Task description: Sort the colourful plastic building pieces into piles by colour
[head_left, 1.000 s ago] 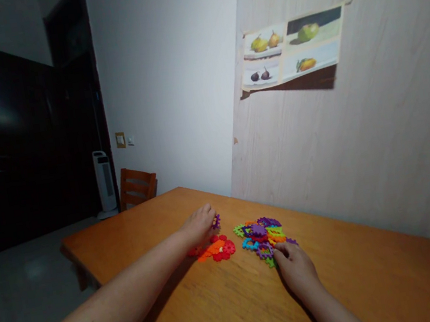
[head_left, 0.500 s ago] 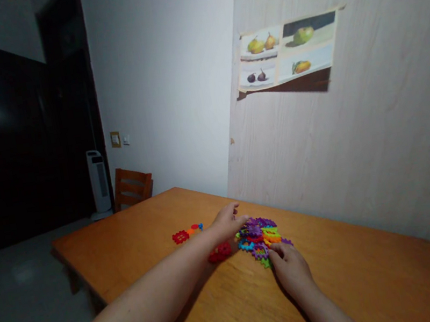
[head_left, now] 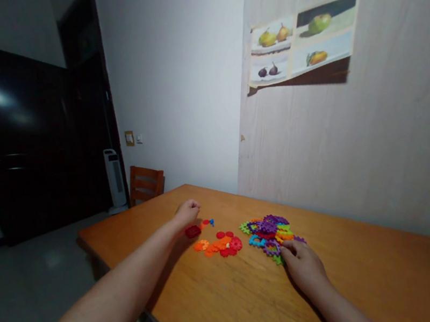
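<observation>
Having left the mixed pile of gears (head_left: 269, 227) since half a second ago, the left hand (head_left: 189, 212) is now reaching over the table's far left, just beyond a dark red gear (head_left: 193, 232). Its fingers are curling inward; whether they are pinching anything, I cannot tell. A red disc (head_left: 206, 221) and a small blue piece (head_left: 212, 223) are lying near it. Closer in, a cluster of orange and red gears (head_left: 222, 244) is resting on the wooden table (head_left: 228, 295), left of the mixed pile. The right hand (head_left: 302, 264) is staying at that pile's near right edge, beside a purple ring gear (head_left: 272, 249). Its thumb and forefinger are coming close together; whether they are gripping a gear is unclear.
</observation>
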Available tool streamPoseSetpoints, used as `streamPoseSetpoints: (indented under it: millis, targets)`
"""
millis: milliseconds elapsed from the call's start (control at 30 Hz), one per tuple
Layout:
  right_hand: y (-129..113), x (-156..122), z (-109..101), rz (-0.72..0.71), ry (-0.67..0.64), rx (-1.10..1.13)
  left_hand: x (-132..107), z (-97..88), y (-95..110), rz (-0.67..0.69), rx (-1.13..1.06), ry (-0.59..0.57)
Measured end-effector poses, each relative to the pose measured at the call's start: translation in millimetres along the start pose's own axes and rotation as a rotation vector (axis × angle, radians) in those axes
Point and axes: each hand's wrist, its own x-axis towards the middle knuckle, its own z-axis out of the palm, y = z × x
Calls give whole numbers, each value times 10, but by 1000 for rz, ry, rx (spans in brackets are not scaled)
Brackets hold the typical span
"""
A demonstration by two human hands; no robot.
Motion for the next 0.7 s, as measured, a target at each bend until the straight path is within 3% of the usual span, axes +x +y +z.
streamPoseSetpoints:
  millis: [67, 133, 233, 433, 600, 700]
  targets:
    - [12, 3, 2, -7, -1, 3, -73, -96, -143, -27, 52, -47]
    - [26, 7, 7, -10, -4, 1, -166, -151, -249, -35, 161, -168]
    - [57, 20, 20, -10, -15, -5, -278, -183, -328, 27, 397, -274]
    - [94, 40, 43, -15, -8, 3, -327, -181, -265, 153, 581, -262]
    - [56, 27, 38, -19, 3, 6, -283, -128, -73, 123, 495, -23]
    - [30, 16, 31, -18, -1, 7, -238, 45, 92, 153, 314, -27]
